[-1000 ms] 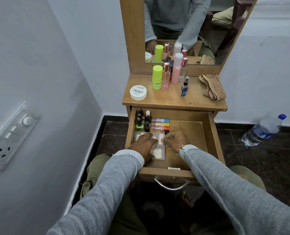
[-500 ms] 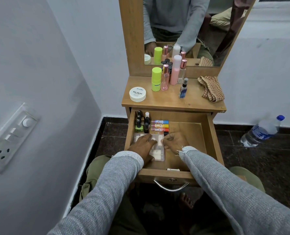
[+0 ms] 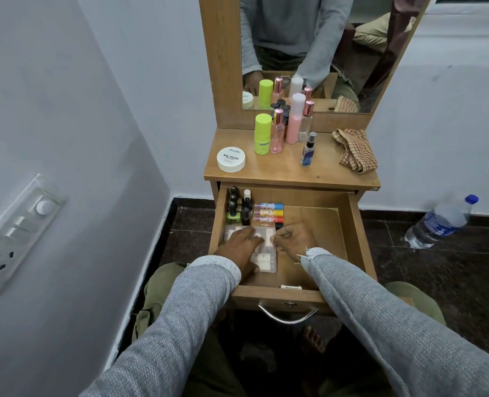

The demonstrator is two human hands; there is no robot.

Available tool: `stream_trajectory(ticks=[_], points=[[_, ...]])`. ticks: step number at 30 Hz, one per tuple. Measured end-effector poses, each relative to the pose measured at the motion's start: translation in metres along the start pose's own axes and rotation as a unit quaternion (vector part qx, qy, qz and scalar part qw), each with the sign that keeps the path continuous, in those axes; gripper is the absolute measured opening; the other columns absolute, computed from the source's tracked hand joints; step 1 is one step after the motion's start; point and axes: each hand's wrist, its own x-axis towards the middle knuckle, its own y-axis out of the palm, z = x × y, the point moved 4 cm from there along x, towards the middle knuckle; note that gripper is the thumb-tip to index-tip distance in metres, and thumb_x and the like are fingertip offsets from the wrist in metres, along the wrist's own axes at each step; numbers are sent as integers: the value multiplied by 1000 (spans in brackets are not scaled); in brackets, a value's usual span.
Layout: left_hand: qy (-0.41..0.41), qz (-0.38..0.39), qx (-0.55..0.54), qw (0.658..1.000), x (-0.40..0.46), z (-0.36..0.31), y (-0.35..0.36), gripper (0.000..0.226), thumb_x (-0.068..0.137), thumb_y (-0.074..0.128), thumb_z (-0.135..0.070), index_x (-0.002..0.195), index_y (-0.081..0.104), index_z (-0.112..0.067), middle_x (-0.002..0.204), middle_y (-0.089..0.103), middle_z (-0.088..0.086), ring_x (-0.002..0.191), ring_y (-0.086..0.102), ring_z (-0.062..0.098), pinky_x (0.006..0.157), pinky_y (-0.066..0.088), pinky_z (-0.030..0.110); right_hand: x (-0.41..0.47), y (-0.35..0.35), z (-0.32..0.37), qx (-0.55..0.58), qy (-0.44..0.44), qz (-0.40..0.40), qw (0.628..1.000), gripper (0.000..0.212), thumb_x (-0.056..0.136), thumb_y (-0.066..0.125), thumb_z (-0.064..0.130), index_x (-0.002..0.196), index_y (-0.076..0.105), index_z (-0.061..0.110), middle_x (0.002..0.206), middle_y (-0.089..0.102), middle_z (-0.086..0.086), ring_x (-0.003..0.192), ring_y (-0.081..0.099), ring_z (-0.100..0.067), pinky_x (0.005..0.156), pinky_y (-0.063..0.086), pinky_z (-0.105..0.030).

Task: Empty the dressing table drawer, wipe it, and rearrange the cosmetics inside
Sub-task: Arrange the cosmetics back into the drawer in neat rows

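Note:
The wooden drawer (image 3: 349, 242) stands pulled out below the tabletop. In its back left corner stand several nail polish bottles (image 3: 233, 209), with coloured lip balm tubes (image 3: 269, 212) lying beside them. A clear flat plastic case (image 3: 264, 257) lies at the drawer's left front. My left hand (image 3: 239, 249) rests flat on the case, fingers spread. My right hand (image 3: 293, 239) touches the case's right edge with curled fingers. On the tabletop are a white nail polish remover tub (image 3: 231, 159), a green bottle (image 3: 262, 134), pink bottles (image 3: 293, 118), a small blue spray (image 3: 309, 150) and a checked cloth (image 3: 354, 150).
A mirror (image 3: 317, 47) rises behind the tabletop. A plastic water bottle (image 3: 440, 222) lies on the dark floor to the right. A switchboard (image 3: 14, 233) is on the left wall. The drawer's right half shows bare wood. A metal handle (image 3: 287, 316) hangs on the drawer front.
Both hands stay on the clear case with hardly any shift. The camera has tilted slightly.

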Motion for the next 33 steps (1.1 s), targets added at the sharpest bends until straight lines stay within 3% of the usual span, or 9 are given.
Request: stream_trajectory(ticks=[9,16,23,26,28,33], points=[[2,-1,-5,1000,3,2,2,68,83,70,-29,141,38,-23,155,19,3,142,21,24,113,30,41,0,1,-3,6,21,5,1000,19,81,73,10,65,67,18,76,73,-13,79,71,-35,74,58,-53],[-1,2,-6,1000,3,2,3,67,82,70,-29,140,38,-23,155,20,3,141,22,24,113,31,44,-7,-2,5,-15,1,1,1000,20,86,69,15,66,69,17,76,74,-13,77,71,-34,72,59,-49],[-5,-33,-38,999,-1,0,-4,59,86,66,-29,139,42,-22,151,29,-1,138,30,21,111,32,36,-12,-20,11,-48,-28,-61,997,28,87,62,16,59,62,12,65,67,-9,65,65,-34,67,58,-48],[-2,-73,-57,996,-6,-3,-15,48,89,62,-26,134,48,-23,142,41,-2,131,39,21,107,36,35,-15,-32,18,-44,-53,-101,993,29,86,64,21,60,61,11,57,59,-1,56,54,-17,66,55,-39],[3,-99,-65,993,-10,-6,-21,38,91,60,-23,128,53,-24,133,48,-2,123,46,20,102,41,34,-19,-40,27,-52,-74,-118,989,31,87,64,24,63,64,3,59,61,-7,56,50,-15,62,49,-30],[-3,-157,-105,982,-15,-7,-29,21,90,59,-20,110,62,-26,107,59,-4,96,58,16,85,51,33,-21,-61,41,-60,-121,-160,978,37,88,64,32,61,61,6,60,61,-5,57,52,-13,63,48,-31]])
